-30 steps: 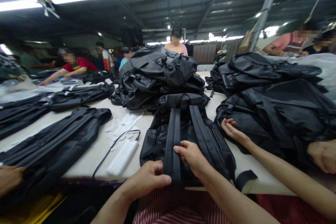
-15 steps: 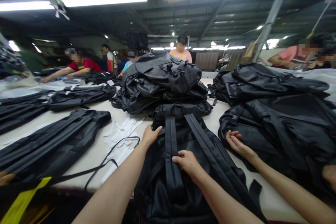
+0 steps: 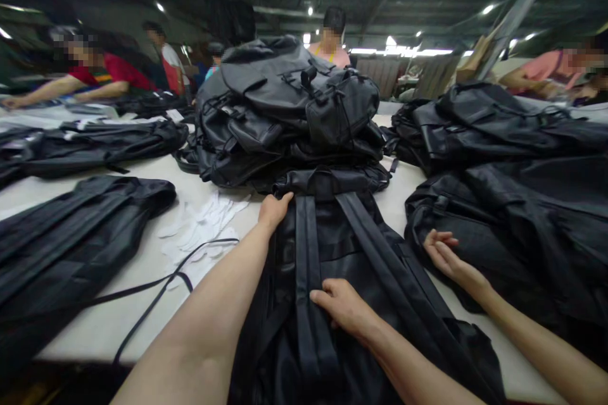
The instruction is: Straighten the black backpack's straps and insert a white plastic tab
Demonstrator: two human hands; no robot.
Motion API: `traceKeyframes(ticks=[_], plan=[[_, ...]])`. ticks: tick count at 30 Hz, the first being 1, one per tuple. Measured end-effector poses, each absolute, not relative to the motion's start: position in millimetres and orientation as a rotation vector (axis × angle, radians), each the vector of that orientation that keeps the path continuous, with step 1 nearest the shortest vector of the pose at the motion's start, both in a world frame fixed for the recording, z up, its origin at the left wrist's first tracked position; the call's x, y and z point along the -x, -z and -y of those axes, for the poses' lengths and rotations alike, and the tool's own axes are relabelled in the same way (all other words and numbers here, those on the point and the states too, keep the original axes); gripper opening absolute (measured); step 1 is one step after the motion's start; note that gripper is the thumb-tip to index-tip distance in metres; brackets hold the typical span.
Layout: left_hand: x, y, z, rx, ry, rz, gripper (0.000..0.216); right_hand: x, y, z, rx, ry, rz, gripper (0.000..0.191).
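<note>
A black backpack (image 3: 351, 266) lies before me, its two padded shoulder straps facing up and its top against a pile of backpacks. My left hand (image 3: 274, 210) grips the bag's left edge near the top, thumb on the fabric; the fingers are partly hidden. Lower down, my right hand (image 3: 342, 307) has the left shoulder strap (image 3: 308, 253) pinched between thumb and fingers. To the right, a co-worker's hand (image 3: 453, 259) rests with curled fingers beside another black backpack (image 3: 470, 240).
A tall heap of black backpacks (image 3: 285, 114) stands straight ahead. More bags (image 3: 513, 130) are stacked at right, and another bag (image 3: 76, 234) lies at left. White scraps (image 3: 204, 228) and a thin black strap (image 3: 166, 285) lie on the pale table (image 3: 109, 342). Several people work beyond.
My view has tipped down and nearer to the heap. Both my hands keep their places on the backpack. A hand and yellow band at lower left have gone out of view.
</note>
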State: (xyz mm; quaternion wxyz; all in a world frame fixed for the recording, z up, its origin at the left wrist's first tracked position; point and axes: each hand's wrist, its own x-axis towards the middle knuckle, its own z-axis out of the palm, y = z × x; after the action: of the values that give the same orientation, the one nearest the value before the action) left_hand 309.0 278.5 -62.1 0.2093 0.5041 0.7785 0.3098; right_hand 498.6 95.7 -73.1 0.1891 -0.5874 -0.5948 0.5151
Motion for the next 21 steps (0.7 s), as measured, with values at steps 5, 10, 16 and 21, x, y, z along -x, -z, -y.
traceKeyframes(ticks=[5,10,16,21], plan=[[-312,81,-296,-1.427,-0.745,-2.189,0.067,-491,80,-103,1.726,-1.451,1.628,0.031],[-321,101,-290,-1.424,-0.736,-2.317,0.08,-491,78,-111,1.665,-1.517,1.612,0.032],[-325,97,-283,-1.468,-0.728,-2.287,0.075,-502,70,-93,1.545,-1.673,1.639,0.029],[-326,63,-245,-1.55,-0.703,-2.297,0.062,-504,72,-91,1.554,-1.723,1.603,0.025]])
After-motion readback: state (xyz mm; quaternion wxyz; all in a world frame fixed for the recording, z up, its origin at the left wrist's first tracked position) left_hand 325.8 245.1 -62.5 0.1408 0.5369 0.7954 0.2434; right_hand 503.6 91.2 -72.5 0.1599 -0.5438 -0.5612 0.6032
